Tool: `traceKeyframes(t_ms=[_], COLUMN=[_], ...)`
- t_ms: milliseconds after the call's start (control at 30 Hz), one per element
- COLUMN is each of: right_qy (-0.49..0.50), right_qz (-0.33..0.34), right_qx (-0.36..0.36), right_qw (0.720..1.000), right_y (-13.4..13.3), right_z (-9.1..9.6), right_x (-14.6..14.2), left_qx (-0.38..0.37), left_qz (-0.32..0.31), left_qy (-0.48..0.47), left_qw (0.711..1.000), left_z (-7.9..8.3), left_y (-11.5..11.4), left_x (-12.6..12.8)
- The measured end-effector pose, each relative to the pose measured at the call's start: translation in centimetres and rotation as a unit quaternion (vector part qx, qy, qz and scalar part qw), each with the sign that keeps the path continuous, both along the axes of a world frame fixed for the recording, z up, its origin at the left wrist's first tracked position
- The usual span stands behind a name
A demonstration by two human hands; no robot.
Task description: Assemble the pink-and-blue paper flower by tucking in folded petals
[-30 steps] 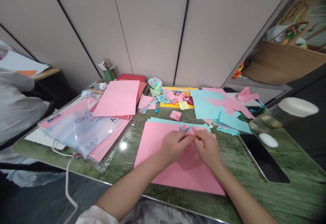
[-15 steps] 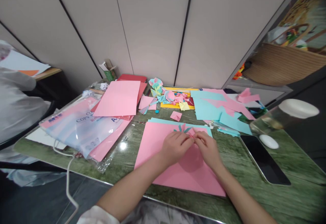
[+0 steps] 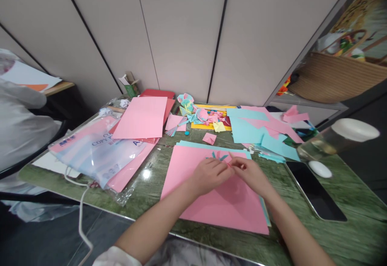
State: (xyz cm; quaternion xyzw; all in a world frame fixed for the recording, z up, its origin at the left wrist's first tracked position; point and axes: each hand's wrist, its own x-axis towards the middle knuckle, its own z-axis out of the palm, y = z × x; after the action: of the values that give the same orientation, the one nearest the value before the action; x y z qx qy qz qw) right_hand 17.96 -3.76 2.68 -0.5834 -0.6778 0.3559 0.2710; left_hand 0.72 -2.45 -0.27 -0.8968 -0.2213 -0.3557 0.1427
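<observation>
My left hand (image 3: 210, 176) and my right hand (image 3: 250, 174) meet over a pink sheet of paper (image 3: 223, 213) that lies on light blue sheets. Both are closed in a pinch on a small pink-and-teal paper piece (image 3: 223, 157). Its narrow teal strips fan out past my left fingertips, while my fingers hide most of the rest. A bit of red shows between the two hands. Just beyond them lies a folded pink paper square (image 3: 209, 138), and a pale yellow folded paper (image 3: 219, 126) sits farther back.
At the left are a clear copy-paper bag (image 3: 99, 153), pink sheets (image 3: 140, 117) and a white cable (image 3: 81, 217). Paper flowers (image 3: 186, 104) and blue cut paper (image 3: 246, 129) lie at the back. A phone (image 3: 316, 191), white mouse-like object (image 3: 319, 169) and lidded container (image 3: 335, 137) stand right. Another person's sleeve (image 3: 24, 117) shows far left.
My right hand has shifted slightly right, its fingers a little more raised and curled. My left hand has stayed nearly in place at the paper piece. The view has moved slightly.
</observation>
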Motion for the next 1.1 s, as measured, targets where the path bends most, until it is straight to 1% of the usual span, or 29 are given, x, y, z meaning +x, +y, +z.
traceKeyframes(t_ms=[100, 233, 333, 633, 700, 767, 833, 867, 900, 933, 967, 1000, 1033, 1067, 1100], right_qy=[0.016, 0.021, 0.027, 0.066, 0.076, 0.085, 0.091, 0.094, 0.095, 0.098, 0.1, 0.101, 0.105, 0.109, 0.112], right_qz=[0.052, 0.068, 0.059, 0.0, -0.009, -0.015, -0.023, -0.031, -0.046, -0.055, -0.06, -0.059, -0.049, -0.035, -0.017], right_qx=[-0.037, -0.037, -0.032, -0.024, -0.013, 0.003, 0.022, 0.033, 0.05, 0.071, 0.095, 0.118, 0.135, 0.147, 0.154], right_qw=[0.998, 0.997, 0.997, 0.998, 0.997, 0.996, 0.995, 0.995, 0.993, 0.991, 0.989, 0.986, 0.984, 0.983, 0.982], right_y=[0.2, 0.3, 0.3, 0.0, -0.1, -0.3, -0.4, -0.5, -0.5, -0.5, -0.5, -0.5, -0.5, -0.4, -0.5], right_z=[0.0, -0.1, -0.2, -0.3, -0.2, 0.1, 0.5, 0.7, 0.9, 1.0, 1.0, 1.0, 1.0, 1.0, 0.9], right_x=[0.3, 0.5, 0.4, -0.6, -0.9, -1.1, -1.1, -0.9, -0.6, -0.4, -0.1, 0.1, 0.3, 0.4, 0.4], left_qx=[-0.003, -0.017, -0.036, -0.093, -0.122, -0.176, -0.264, -0.328, -0.398, -0.463, -0.518, -0.567, -0.601, -0.625, -0.643], left_qz=[-0.028, -0.04, -0.026, 0.002, 0.005, 0.004, -0.003, -0.005, -0.013, -0.023, -0.044, -0.067, -0.081, -0.097, -0.112], left_qy=[0.015, -0.003, -0.037, -0.114, -0.128, -0.147, -0.184, -0.211, -0.246, -0.288, -0.317, -0.327, -0.337, -0.342, -0.344], left_qw=[0.999, 0.999, 0.998, 0.989, 0.984, 0.973, 0.947, 0.921, 0.884, 0.838, 0.793, 0.753, 0.72, 0.695, 0.675], left_z=[0.1, 0.1, -0.1, -0.3, -0.4, -0.2, 0.3, 0.7, 1.1, 1.5, 1.9, 2.2, 2.4, 2.5, 2.6], left_y=[0.1, 0.1, 0.1, -0.2, -0.2, -0.2, -0.2, -0.1, 0.0, 0.2, 0.4, 0.5, 0.7, 0.9, 1.1], left_x=[-0.1, -0.2, -0.1, 0.3, 0.4, 0.4, 0.3, 0.1, 0.0, -0.2, -0.4, -0.6, -0.8, -0.9, -1.0])
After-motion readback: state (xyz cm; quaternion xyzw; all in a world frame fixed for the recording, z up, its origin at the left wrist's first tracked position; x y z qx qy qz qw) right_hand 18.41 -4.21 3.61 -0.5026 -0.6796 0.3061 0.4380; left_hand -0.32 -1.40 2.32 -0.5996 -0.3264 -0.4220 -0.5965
